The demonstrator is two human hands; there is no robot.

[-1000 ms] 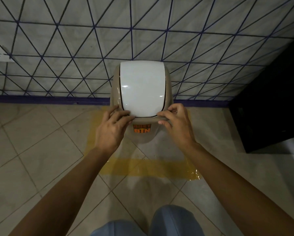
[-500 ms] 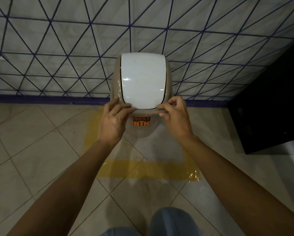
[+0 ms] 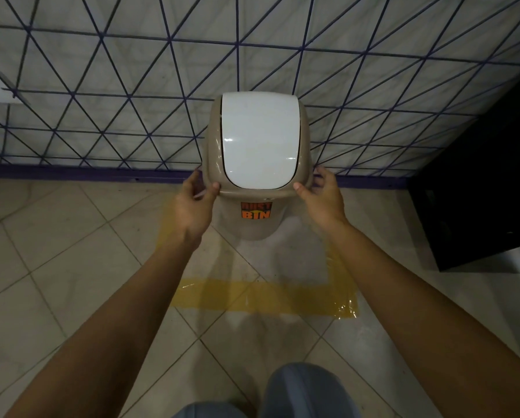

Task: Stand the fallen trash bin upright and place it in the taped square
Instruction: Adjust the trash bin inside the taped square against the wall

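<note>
The beige trash bin (image 3: 256,227) with a white swing lid (image 3: 260,137) stands upright against the tiled wall, inside the yellow taped square (image 3: 264,298) on the floor. An orange "DUST BIN" sticker faces me. My left hand (image 3: 194,206) grips the lid rim's left front corner, thumb on top. My right hand (image 3: 322,199) grips the right front corner the same way. The bin's base is partly hidden by its own lid.
A dark cabinet (image 3: 481,188) stands at the right, close to the tape's right edge. The tiled wall (image 3: 102,86) with a purple skirting runs behind the bin. My knees (image 3: 282,396) show at the bottom, over beige floor tiles.
Both hands slid outward from the lid's front edge to its left and right corners. The bin sits slightly farther from me, still upright.
</note>
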